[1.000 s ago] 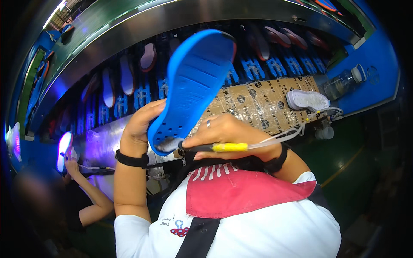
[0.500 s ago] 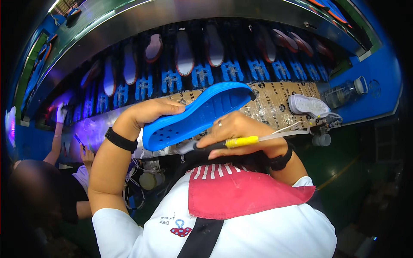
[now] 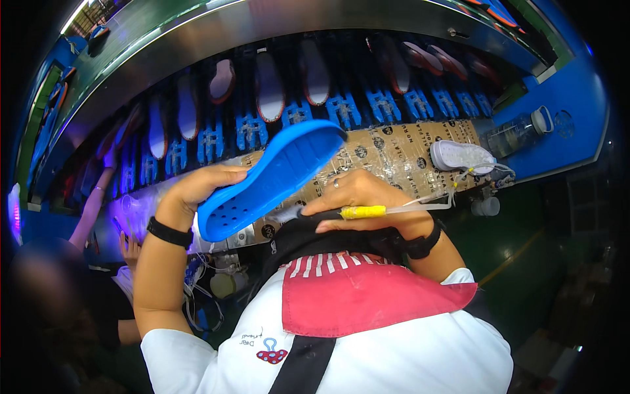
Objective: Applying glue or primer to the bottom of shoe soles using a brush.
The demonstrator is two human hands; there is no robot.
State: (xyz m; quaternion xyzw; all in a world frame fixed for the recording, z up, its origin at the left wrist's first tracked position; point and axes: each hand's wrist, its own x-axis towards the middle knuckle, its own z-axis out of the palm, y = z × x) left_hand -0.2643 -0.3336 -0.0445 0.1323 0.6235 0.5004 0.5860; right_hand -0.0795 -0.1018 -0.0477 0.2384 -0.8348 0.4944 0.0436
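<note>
A blue moulded shoe sole (image 3: 270,178) is gripped at its left edge by my left hand (image 3: 197,187), the thumb lying over the rim. Its hollow inner side faces me, with small holes at the lower left end; the other end tilts up to the right. My right hand (image 3: 357,192) is closed round a brush (image 3: 363,212) with a dark handle, a yellow-wrapped end and a thin clear tube. The brush's pale tip points left, just below the sole and seemingly apart from it.
Soles (image 3: 316,75) stand on a rack of blue holders (image 3: 249,131) beyond the cardboard-covered bench (image 3: 394,154). To the right are a white sole (image 3: 459,156) and a clear jug (image 3: 518,134). A co-worker's arm (image 3: 95,197) reaches toward the rack at left.
The blue sole has shifted left and tilted more steeply, along with my left hand. My right hand keeps its grip on the brush. The co-worker's arm has reached farther in.
</note>
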